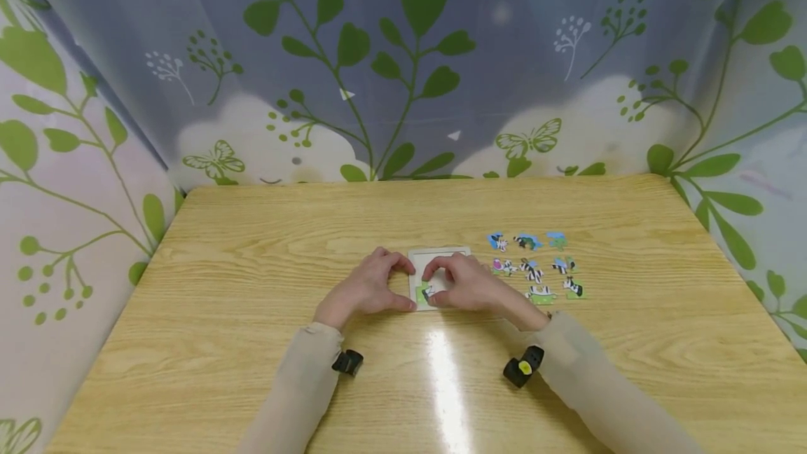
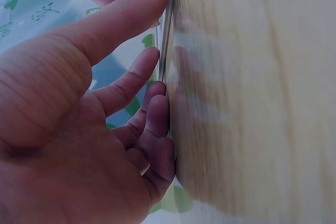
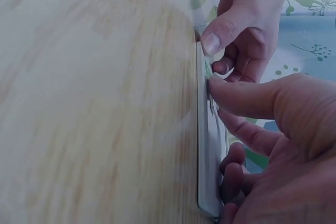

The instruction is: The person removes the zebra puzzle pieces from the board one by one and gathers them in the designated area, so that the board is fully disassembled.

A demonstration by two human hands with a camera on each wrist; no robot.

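Observation:
A shallow puzzle tray [image 1: 439, 254] with a pale rim lies on the table between my hands. My left hand [image 1: 368, 284] touches its left side, the straight thumb at the near corner and the other fingers farther along the edge. In the tray's near left corner is a green, white and black puzzle piece [image 1: 422, 293]. Thumb and index finger of my right hand [image 1: 469, 284] curve around this piece, their tips at its right and far sides. In the right wrist view the right thumb [image 3: 241, 97] reaches down onto the tray [image 3: 210, 171], and the piece is mostly hidden.
Several loose puzzle pieces [image 1: 531, 270] with black-and-white animal parts lie in rough rows to the right of the tray. The wooden table [image 1: 252, 244] meets a leaf-patterned curtain [image 1: 378, 90] at the back and sides. Both wrists wear black straps.

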